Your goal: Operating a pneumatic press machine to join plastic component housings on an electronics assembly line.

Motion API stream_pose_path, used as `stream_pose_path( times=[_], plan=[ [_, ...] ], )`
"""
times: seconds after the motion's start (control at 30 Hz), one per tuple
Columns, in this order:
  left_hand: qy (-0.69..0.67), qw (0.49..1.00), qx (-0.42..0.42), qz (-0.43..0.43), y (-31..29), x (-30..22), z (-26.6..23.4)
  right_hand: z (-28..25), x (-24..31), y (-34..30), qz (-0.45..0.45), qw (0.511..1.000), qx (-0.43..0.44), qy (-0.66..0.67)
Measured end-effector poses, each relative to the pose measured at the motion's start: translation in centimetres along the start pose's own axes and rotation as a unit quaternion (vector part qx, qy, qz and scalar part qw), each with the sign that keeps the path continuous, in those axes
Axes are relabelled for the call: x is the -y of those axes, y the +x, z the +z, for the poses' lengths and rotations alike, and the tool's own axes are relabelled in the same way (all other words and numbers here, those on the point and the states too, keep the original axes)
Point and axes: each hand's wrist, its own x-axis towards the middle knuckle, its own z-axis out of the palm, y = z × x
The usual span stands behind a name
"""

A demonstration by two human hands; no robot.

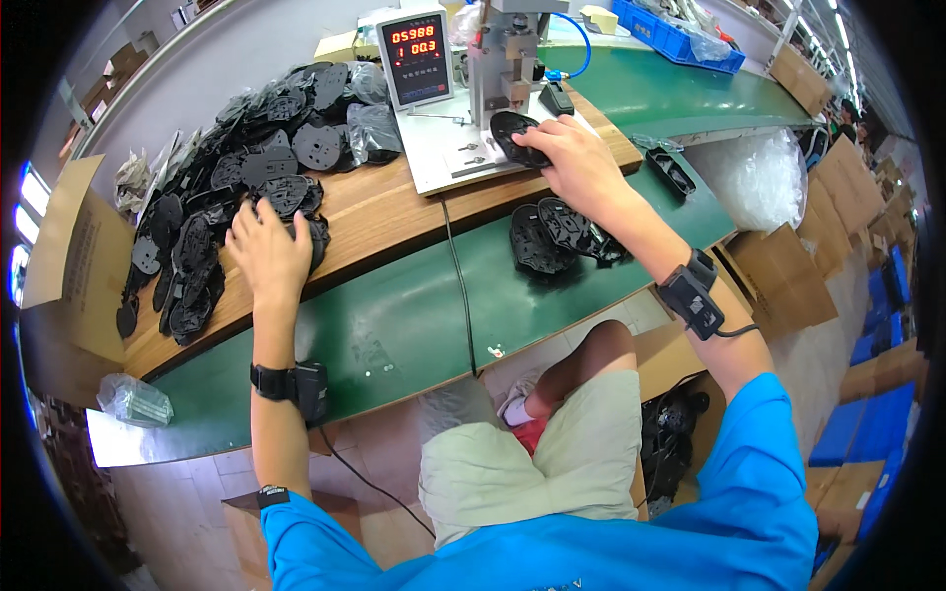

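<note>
My right hand (576, 163) pinches an oval black plastic shell (516, 139), shaped like a computer mouse base. It holds the shell at the white base plate (434, 148) of a bench press (503, 64), right below the press head. My left hand (271, 254) is open, fingers spread, at the near right side of a big heap of similar black shells (286, 108). Its fingertips reach a shell (284, 195) at the heap's edge; whether they touch it I cannot tell.
A counter box with red digits (415, 57) stands left of the press. Several black shells (542, 236) lie on the green bench (384, 335), crossed by a black cable (461, 286). An open carton (74, 246) flanks the heap. A blue crate (680, 39) stands behind.
</note>
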Motion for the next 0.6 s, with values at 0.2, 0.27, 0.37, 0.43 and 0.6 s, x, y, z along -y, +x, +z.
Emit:
stream_pose_path(
  times=[0.2,0.27,0.37,0.43,0.6],
  plan=[
    [-0.067,0.989,0.119,-0.064,-0.9,0.5,-0.3,-0.2,-0.3,-0.4,0.012,0.999,0.016,-0.044],
    [-0.076,0.994,0.071,-0.024,-1.0,0.4,0.0,-0.4,-1.0,0.0,0.016,0.998,0.032,-0.047],
    [-0.097,0.995,0.033,-0.014,-1.1,0.5,0.3,-0.5,-1.0,0.2,0.004,0.999,0.023,-0.043],
    [-0.137,0.99,0.021,-0.036,-1.0,0.4,0.0,0.0,-0.4,-0.3,-0.002,0.999,0.018,-0.052],
    [-0.291,0.953,-0.039,-0.082,0.1,-0.3,-2.0,0.4,-0.5,-0.9,0.005,0.999,-0.034,-0.042]
  ],
)
